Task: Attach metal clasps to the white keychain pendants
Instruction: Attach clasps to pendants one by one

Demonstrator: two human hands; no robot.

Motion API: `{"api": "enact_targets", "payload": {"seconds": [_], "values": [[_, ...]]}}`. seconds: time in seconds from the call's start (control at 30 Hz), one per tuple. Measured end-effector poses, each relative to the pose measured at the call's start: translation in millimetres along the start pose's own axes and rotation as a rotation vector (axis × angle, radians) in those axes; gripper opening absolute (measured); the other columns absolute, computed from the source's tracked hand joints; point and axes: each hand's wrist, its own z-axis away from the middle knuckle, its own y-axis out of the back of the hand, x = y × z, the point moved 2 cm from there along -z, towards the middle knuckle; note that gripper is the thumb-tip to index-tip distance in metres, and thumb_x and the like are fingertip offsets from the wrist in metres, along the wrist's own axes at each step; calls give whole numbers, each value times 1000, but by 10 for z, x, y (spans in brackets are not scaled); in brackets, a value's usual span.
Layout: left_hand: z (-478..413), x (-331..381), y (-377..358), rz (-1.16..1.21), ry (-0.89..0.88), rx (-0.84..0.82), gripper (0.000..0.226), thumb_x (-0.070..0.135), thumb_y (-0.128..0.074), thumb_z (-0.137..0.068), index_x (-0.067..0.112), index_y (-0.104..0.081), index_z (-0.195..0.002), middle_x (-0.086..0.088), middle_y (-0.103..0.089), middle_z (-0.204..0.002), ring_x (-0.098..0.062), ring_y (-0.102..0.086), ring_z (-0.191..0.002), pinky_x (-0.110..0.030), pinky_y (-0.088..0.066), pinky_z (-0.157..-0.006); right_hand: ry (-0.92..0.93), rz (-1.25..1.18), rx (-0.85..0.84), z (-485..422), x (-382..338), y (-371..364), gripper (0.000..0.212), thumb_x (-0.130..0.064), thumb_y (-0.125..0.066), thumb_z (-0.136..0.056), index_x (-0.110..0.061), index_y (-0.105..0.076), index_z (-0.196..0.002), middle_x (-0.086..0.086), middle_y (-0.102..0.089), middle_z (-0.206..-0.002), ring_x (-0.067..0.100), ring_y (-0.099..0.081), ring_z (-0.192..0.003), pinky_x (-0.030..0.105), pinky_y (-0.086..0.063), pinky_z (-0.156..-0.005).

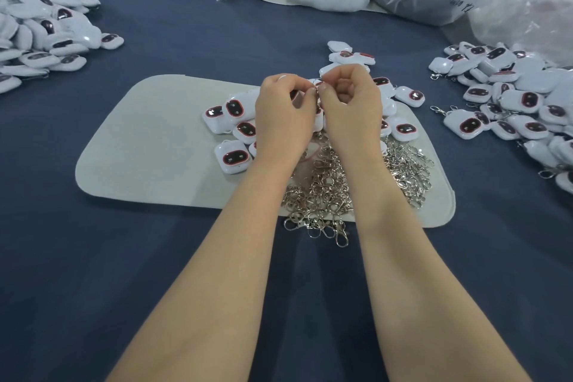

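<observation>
- Your left hand [285,108] and right hand [350,105] meet, fingers curled: left grips a white pendant [311,81], right pinches a metal clasp [317,89] against it.
- Loose clasps [328,183] lie at 6 o'clock of your hands, on the grey mat [148,146].

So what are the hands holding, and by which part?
The left hand grips a white pendant by its body; the right hand pinches a metal clasp at its edge, mostly hidden.
</observation>
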Motion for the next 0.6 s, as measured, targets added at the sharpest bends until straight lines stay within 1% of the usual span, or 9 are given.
{"api": "enact_targets", "payload": {"seconds": [0.13,0.2,0.3,0.37,0.43,0.5,0.6], "values": [[14,14,-3,-13,-10,0,13,16,-55,-91,13,-66,-84,-10,-63,-107,-4,-49,-86,0,-31,-70,5,-8,2,10,-3,7,29,0,-56,-84,-27,-50,-75,-11,-58,-76,6,-56,-74,16,-48,-70],[26,14,5,-22,-23,17,12,15,-55,-92,13,-64,-84,-9,-62,-108,0,-47,-82,1,-30,-70,8,-1,-7,17,-8,5,28,0,-57,-84,-26,-50,-76,-12,-57,-76,3,-54,-70,12,-45,-67],[45,15,16,-35,-49,43,11,10,-55,-92,8,-65,-90,-8,-58,-111,10,-44,-81,3,-30,-72,25,20,-25,29,-11,-7,18,0,-57,-84,-18,-52,-81,-9,-58,-76,2,-52,-68,11,-44,-66],[43,20,17,-52,-67,52,11,9,-54,-92,7,-65,-92,-7,-56,-113,10,-44,-80,3,-30,-72,37,26,-28,29,-12,-6,16,0,-57,-84,-15,-53,-84,-8,-58,-76,2,-52,-68,10,-44,-66],[44,28,17,-70,-79,58,12,8,-53,-93,6,-65,-94,-6,-54,-115,2,-45,-79,-2,-32,-70,40,34,-30,22,-7,-6,15,0,-58,-84,-15,-54,-84,-10,-57,-75,1,-52,-68,11,-45,-67],[49,32,15,-94,-89,62,13,8,-52,-93,5,-64,-94,-6,-53,-117,-4,-43,-81,-12,-36,-72,33,39,-35,18,1,-10,15,0,-58,-84,-14,-54,-83,-12,-56,-74,2,-52,-67,13,-46,-68],[59,41,14,-121,-105,78,14,9,-51,-94,4,-64,-95,-6,-52,-117,-7,-43,-81,-21,-39,-74,32,46,-40,16,7,-14,15,1,-58,-83,-14,-54,-82,-12,-56,-73,3,-52,-67,15,-47,-69]]}}
